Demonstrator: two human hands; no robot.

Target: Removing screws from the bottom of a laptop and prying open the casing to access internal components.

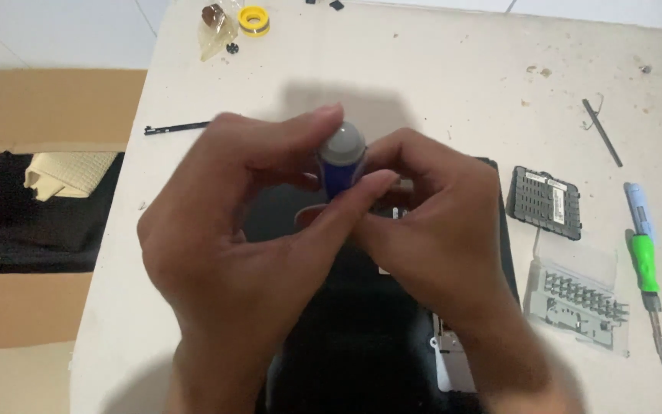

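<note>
Both hands meet over the middle of the white worktop (438, 84), and between them stands a small blue tool handle (340, 170) with a rounded grey cap (344, 144) on its top. The left hand (227, 230) is curled around it, with the thumb and forefinger closed on the blue body just below the cap, and the right hand (434, 230) is also closed, its fingertips pressing the same handle from the other side. The lower end of the handle is hidden behind the fingers, so I cannot tell what is at its tip or whether it touches something. Under the hands lies a flat dark device (362, 322), mostly covered by them. The handle looks light and stiff, probably hard plastic, and its smooth round shape may slip or turn between the fingers if the grip is loose. The grey cap seems made to rest against a fingertip or palm, so I judge the best hold is on the blue body, near the top, where the fingers are now. To the right are a black perforated panel (544, 201), a clear case of bits (580, 299) and a green and blue screwdriver (643, 261); a yellow ring (254, 20) lies at the far edge.
</note>
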